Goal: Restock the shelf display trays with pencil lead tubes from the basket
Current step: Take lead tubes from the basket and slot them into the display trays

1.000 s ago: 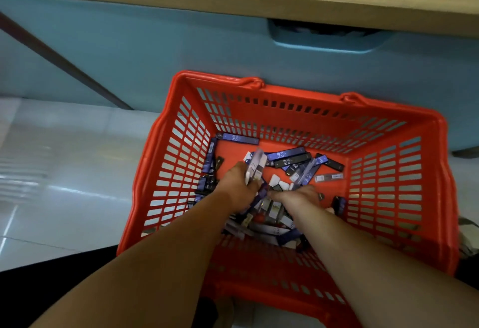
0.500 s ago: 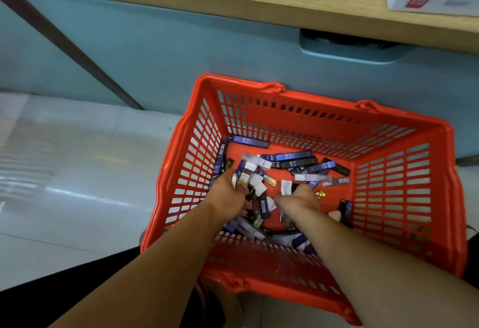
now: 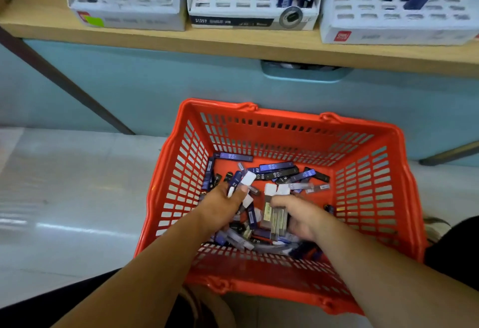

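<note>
Both hands are down inside the basket (image 3: 259,273), red plastic with slotted walls, sitting on the pale floor (image 3: 64,185) in front of the blue cabinet (image 3: 155,89). The left hand (image 3: 225,204) is curled, gripping a few tubes that poke out past its fingers: a blue tube (image 3: 234,182) and a white-capped tube (image 3: 248,179) show clearly, the rest are hidden in the fist. The right hand (image 3: 302,215) is wrapped around a bundle (image 3: 277,215) of clear tubes, held side by side with their white caps pointing away from the person. Under and around both hands lies the loose pile (image 3: 280,173) of pencil lead tubes on the basket floor, blue, black and clear ones lying at all angles, most of them along the far side and the near left. Up above, the wooden shelf (image 3: 233,42) carries three white trays in a row: the left tray (image 3: 124,4) shows its slot grid, the middle tray (image 3: 241,1) has dark and blue tubes standing in its back and right slots, and the right tray (image 3: 375,4) has blue tubes leaning in its far right corner.
</note>
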